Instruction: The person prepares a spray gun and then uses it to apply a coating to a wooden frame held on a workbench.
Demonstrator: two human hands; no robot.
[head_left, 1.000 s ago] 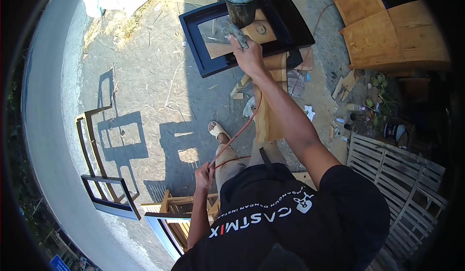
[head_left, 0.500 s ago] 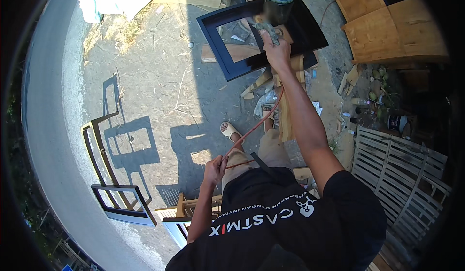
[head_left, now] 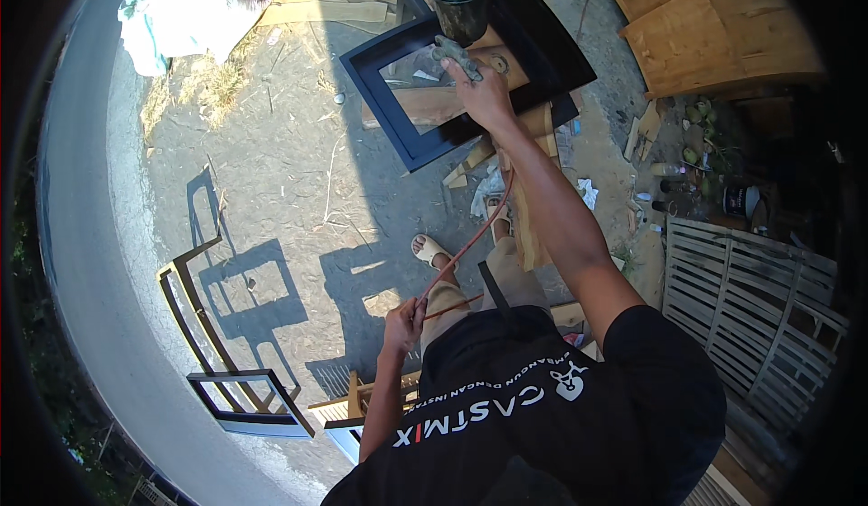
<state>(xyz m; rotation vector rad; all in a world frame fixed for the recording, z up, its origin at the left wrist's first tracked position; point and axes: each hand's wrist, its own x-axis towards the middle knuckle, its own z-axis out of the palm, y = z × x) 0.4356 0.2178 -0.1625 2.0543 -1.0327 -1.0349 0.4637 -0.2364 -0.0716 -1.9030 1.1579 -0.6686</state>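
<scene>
My right hand (head_left: 486,94) is closed around the grip of a paint-smeared spray gun (head_left: 457,57). A dark round paint cup (head_left: 460,9) with a bluish lid is on the gun. Below and around it lies a black-painted chair frame (head_left: 387,124) with a rectangular opening and a curved solid panel (head_left: 548,45) to the right. The gun is over the opening, near the panel's left side. Lower down, my left hand (head_left: 403,325) is closed on a reddish air hose (head_left: 463,251), which runs up toward my right hand. The gun's trigger is hidden by my fingers.
Another frame (head_left: 249,379) stands at the roadside on the left. Wooden boards (head_left: 334,10) and a white sack (head_left: 194,13) lie at the far side. At right are wooden furniture panels (head_left: 714,40), a slatted bamboo rack (head_left: 750,298) and scattered bottles and litter.
My right hand and the spray gun have moved left over the frame, away from the curved panel. My view has shifted slightly. My left hand keeps hold of the hose.
</scene>
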